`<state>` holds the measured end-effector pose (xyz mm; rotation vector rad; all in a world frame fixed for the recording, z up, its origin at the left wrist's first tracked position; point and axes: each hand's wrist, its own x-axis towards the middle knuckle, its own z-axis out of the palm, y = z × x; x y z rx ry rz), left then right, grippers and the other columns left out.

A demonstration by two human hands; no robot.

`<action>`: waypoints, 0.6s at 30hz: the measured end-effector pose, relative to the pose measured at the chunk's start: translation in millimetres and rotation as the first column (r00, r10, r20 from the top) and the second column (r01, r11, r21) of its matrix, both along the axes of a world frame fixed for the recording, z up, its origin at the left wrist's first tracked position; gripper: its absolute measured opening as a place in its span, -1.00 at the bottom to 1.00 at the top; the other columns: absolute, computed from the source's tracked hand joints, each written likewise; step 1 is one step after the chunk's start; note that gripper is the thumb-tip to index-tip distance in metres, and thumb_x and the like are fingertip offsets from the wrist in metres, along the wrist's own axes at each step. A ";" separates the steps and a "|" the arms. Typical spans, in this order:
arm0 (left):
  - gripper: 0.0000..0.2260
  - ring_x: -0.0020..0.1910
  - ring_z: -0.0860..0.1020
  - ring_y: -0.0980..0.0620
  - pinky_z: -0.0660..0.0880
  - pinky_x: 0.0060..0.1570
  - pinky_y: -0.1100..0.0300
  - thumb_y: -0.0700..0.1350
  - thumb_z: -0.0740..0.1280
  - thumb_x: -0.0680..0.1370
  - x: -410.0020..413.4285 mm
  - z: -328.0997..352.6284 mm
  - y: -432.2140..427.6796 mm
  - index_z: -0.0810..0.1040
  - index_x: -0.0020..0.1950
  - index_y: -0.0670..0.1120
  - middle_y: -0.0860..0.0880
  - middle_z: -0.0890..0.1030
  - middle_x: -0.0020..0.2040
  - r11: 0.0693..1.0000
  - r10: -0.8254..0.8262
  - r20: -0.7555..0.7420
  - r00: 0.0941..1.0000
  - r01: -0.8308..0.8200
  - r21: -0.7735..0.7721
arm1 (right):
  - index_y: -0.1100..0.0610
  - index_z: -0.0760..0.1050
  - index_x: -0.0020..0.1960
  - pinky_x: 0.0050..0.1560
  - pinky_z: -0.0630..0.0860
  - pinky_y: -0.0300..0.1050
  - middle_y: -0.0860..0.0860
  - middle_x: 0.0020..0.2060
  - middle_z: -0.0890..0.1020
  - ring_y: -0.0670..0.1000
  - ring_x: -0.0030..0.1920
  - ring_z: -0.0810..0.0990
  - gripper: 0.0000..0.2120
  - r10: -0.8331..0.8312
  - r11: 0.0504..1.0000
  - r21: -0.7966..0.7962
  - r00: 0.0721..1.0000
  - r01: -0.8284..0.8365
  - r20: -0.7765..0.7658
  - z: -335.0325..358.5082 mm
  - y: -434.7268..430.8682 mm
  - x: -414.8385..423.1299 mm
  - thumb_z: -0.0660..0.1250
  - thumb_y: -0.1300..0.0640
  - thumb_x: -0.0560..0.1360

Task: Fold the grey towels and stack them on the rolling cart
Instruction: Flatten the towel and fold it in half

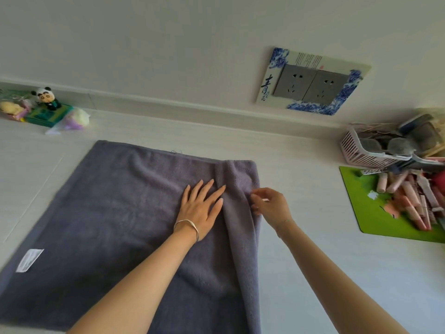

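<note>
A grey towel [115, 213] lies spread on the white table [313, 194], a white label near its left edge. Along its right side a raised fold runs from back to front. My left hand [199, 206], a silver bangle on the wrist, lies flat with straight fingers on the towel just left of that fold. My right hand [269, 203] sits at the towel's right edge with its fingers curled in, pinching the fold of cloth. The rolling cart is not in view.
A pink basket [358, 150] of grey items stands at the back right, with a green mat [361, 201] of pink tubes in front of it. A panda figure [47, 97] and small toys sit at the back left. A double wall socket [310, 85] is on the wall.
</note>
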<state>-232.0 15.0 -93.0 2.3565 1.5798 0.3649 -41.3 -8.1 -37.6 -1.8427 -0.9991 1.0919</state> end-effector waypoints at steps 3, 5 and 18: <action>-0.29 0.52 0.05 0.00 -0.10 0.48 -0.05 0.29 -0.52 0.44 0.7 0.2 0.3 0.10 0.48 0.26 0.08 0.17 0.52 1.000 0.016 -0.014 1.000 -0.016 0.002 | 0.30 0.59 -0.08 -0.43 0.55 -0.28 0.11 -0.36 0.58 -0.09 -0.55 0.52 -0.92 -0.015 0.994 -0.106 0.997 0.007 -0.078 -8.9 0.1 2.7 0.33 0.33 0.48; -0.27 0.52 0.05 0.01 -0.11 0.48 -0.04 0.29 -0.53 0.44 1.7 0.2 0.5 0.11 0.47 0.26 0.09 0.17 0.52 1.000 0.027 -0.033 0.999 -0.027 0.004 | 0.26 0.57 -0.07 -0.48 0.53 -0.26 0.12 -0.34 0.57 -0.10 -0.58 0.51 -0.95 -0.045 0.992 -0.119 0.992 0.031 -0.120 -8.6 1.3 5.1 0.35 0.31 0.48; -0.37 0.51 0.12 0.00 -0.09 0.48 -0.02 0.22 -0.25 0.51 4.5 0.9 0.1 0.29 0.44 0.01 0.03 0.28 0.48 0.997 0.073 0.019 0.997 -0.073 0.021 | 0.08 0.54 -0.10 -0.15 0.34 -0.22 -0.14 -0.25 0.38 -0.07 -0.25 0.41 -0.88 0.392 0.881 0.043 0.778 -0.471 0.491 -24.6 4.9 15.3 0.46 0.16 0.40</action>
